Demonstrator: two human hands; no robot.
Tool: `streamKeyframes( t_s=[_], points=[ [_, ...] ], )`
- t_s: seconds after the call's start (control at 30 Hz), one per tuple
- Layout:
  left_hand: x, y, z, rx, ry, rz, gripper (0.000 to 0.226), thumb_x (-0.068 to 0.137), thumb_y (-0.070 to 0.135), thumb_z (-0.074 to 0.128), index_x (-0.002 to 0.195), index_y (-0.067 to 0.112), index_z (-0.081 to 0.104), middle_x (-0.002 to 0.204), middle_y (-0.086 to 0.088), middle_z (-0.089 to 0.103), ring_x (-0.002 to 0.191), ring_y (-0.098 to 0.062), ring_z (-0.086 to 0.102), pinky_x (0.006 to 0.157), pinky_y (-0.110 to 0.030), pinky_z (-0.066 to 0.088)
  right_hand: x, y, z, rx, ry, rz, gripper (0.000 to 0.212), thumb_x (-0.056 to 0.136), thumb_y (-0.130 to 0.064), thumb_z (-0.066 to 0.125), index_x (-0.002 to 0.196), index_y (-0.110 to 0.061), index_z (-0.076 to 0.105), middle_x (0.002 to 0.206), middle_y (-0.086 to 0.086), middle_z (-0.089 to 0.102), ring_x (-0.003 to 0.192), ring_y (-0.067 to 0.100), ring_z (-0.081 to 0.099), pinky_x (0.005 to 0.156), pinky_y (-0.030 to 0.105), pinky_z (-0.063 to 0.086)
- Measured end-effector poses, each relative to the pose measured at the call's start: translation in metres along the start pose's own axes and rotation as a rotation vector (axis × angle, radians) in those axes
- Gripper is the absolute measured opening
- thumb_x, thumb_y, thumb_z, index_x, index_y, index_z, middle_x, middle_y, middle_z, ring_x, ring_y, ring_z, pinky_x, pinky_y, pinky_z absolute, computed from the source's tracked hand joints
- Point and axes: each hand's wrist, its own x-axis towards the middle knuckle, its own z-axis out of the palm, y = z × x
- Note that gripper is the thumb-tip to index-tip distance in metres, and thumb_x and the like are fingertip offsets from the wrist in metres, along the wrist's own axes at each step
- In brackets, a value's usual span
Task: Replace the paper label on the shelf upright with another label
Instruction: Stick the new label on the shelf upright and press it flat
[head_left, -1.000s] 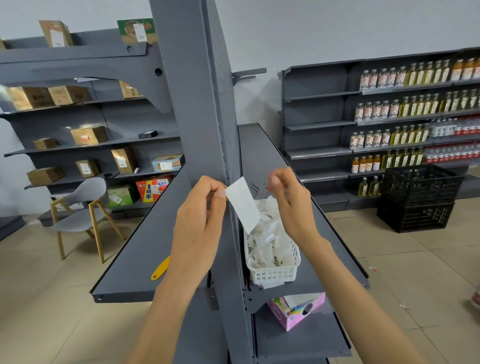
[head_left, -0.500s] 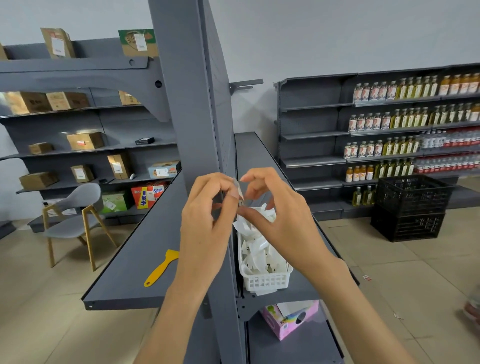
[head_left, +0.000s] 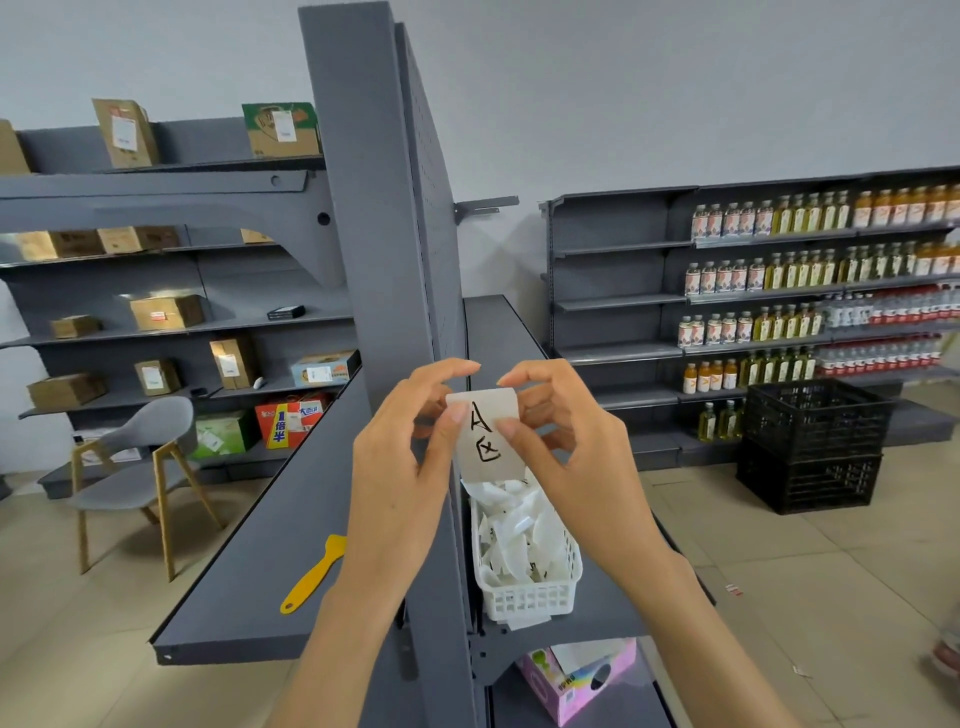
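A: In front of the grey shelf upright (head_left: 379, 218), what are the hands doing?

B: Both hold one white paper label (head_left: 488, 436) with black handwriting. The left hand (head_left: 400, 467) pinches its left edge between thumb and fingers (head_left: 447, 431); the right hand (head_left: 566, 447) pinches the upper right edge, its fingers closed on the paper

A: Is the label stuck to the upright?

B: I cannot tell; it hangs just beside the upright's front edge, above the white basket (head_left: 524, 597)

A: And the basket?

B: It sits on the right-hand shelf (head_left: 613, 613), close against the upright near the shelf's front edge, full of loose white label slips (head_left: 519, 535). A yellow scraper (head_left: 314, 574) lies on the left-hand shelf (head_left: 260, 545), near its front right corner
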Motion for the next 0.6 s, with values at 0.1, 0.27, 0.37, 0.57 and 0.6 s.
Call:
streamKeyframes(
  t_s=[0.1,0.27,0.37,0.57,0.6],
  points=[
    [0.007,0.002,-0.006,-0.001,0.003,0.017,0.023,0.099,0.016,0.056,0.117,0.027,0.067,0.098,0.004,0.070,0.095,-0.005,0.065,0.071,-0.006,0.049,0.007,-0.004,0.001,-0.007,0.003,-0.013,0.024,0.099,-0.012,0.063,0.106,-0.034,0.058,0.089,-0.004,0.072,0.085,0.017,0.073,0.067,0.037,0.061],
    [0.024,0.007,-0.022,-0.020,-0.004,0.075,0.020,0.099,0.016,0.057,0.108,0.029,0.069,0.097,0.007,0.070,0.094,-0.009,0.066,0.070,-0.011,0.049,0.031,-0.020,0.000,-0.051,-0.003,-0.086,0.008,0.103,-0.013,0.057,0.097,-0.017,0.060,0.083,0.001,0.071,0.071,0.019,0.069,0.057,0.040,0.056],
    [0.036,0.010,-0.032,-0.006,-0.007,0.124,0.022,0.099,0.014,0.056,0.104,0.033,0.067,0.097,0.008,0.069,0.095,-0.008,0.066,0.068,-0.011,0.047,0.049,-0.031,0.004,-0.096,0.008,-0.127,0.010,0.102,-0.014,0.058,0.093,-0.012,0.061,0.078,0.002,0.071,0.069,0.014,0.069,0.054,0.034,0.054],
    [0.077,0.012,-0.058,0.008,0.017,0.220,0.020,0.099,0.013,0.056,0.106,0.028,0.067,0.097,0.005,0.070,0.094,-0.006,0.067,0.065,-0.017,0.053,0.088,-0.057,0.014,-0.100,0.025,-0.166,0.011,0.101,-0.014,0.058,0.090,-0.012,0.060,0.076,0.004,0.074,0.062,0.017,0.072,0.043,0.024,0.050],
    [0.083,0.013,-0.061,0.001,0.015,0.223,0.019,0.099,0.012,0.056,0.107,0.026,0.067,0.098,0.003,0.070,0.093,-0.007,0.069,0.065,-0.021,0.056,0.093,-0.061,0.014,-0.093,0.023,-0.161,0.011,0.101,-0.014,0.058,0.090,-0.012,0.060,0.077,0.004,0.075,0.060,0.017,0.072,0.041,0.023,0.049]
  ],
)
